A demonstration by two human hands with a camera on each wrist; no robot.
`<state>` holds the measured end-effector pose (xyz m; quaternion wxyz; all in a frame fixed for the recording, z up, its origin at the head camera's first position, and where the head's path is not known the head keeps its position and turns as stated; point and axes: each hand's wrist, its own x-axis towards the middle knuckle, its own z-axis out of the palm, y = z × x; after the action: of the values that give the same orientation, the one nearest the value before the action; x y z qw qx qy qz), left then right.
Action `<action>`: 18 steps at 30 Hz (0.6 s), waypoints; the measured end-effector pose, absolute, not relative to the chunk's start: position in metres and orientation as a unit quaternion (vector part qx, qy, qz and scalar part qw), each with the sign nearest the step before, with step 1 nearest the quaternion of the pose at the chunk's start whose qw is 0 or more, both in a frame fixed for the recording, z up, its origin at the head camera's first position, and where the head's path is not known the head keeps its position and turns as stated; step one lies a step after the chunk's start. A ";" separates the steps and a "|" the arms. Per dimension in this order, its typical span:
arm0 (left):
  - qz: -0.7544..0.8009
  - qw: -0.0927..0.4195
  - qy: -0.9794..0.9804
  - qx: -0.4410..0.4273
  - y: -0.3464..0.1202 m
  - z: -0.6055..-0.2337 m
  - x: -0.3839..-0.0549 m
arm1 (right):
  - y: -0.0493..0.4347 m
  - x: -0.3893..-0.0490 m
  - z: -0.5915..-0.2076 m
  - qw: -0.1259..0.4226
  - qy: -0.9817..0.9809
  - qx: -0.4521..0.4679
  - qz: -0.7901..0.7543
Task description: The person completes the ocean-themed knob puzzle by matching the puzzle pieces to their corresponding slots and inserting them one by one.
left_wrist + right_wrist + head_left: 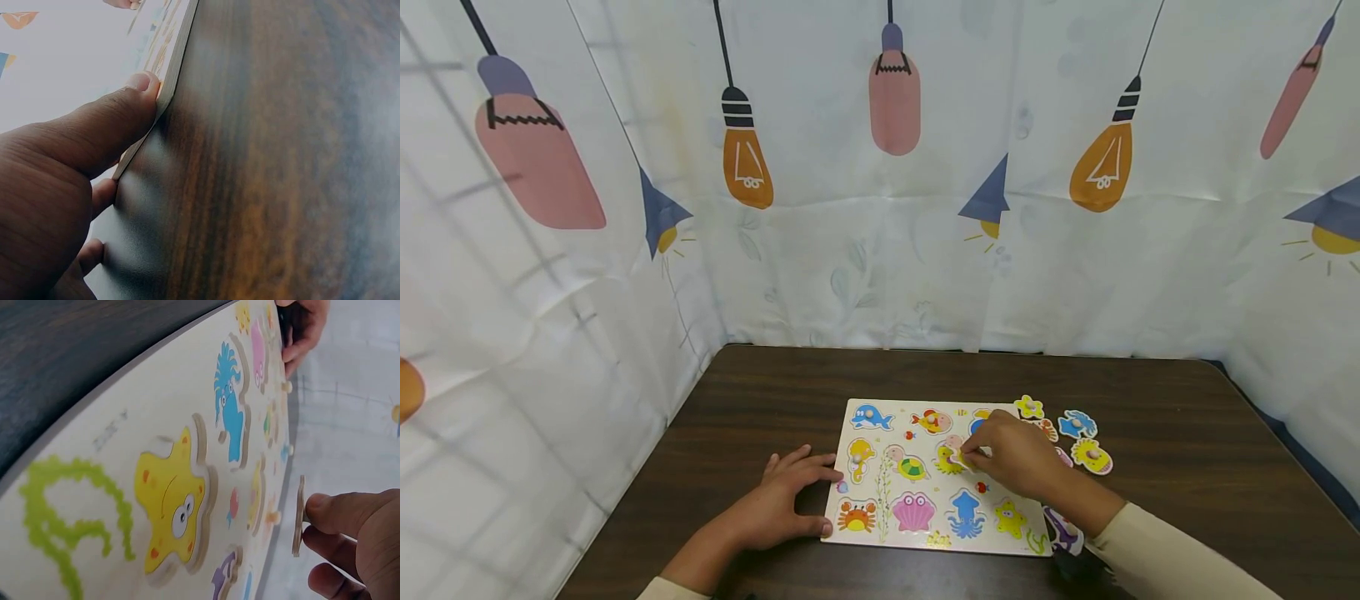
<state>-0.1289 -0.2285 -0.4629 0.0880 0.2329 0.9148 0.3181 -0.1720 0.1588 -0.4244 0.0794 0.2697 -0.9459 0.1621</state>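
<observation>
A wooden sea-animal puzzle board lies on the table. My left hand rests at its left edge, fingers spread, and the thumb presses by the near corner. My right hand is over the board's right half. In the right wrist view it pinches a thin wooden puzzle piece between thumb and fingers, edge-on and raised off the board; its picture is hidden. Below that hand are a starfish picture and a blue squid picture. A pink shell picture is further left.
Loose pieces lie along the board's right side: a yellow star, a blue piece, a yellow piece and a purple piece by the right sleeve. A printed curtain hangs behind the brown table.
</observation>
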 end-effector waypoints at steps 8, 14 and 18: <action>0.318 0.086 0.915 0.232 -0.228 -0.463 -0.129 | 0.149 -0.173 -0.426 0.084 -0.942 0.278 0.167; 0.319 0.085 0.915 0.233 -0.228 -0.463 -0.129 | 0.142 -0.175 -0.425 0.066 -0.943 0.276 0.173; 0.319 0.086 0.915 0.232 -0.228 -0.463 -0.129 | 0.136 -0.176 -0.425 0.055 -0.942 0.281 0.176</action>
<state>-0.1285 -0.2280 -0.4631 0.0863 0.2320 0.9148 0.3192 -0.1764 0.1362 -0.4250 0.0545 0.2807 -0.9419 0.1763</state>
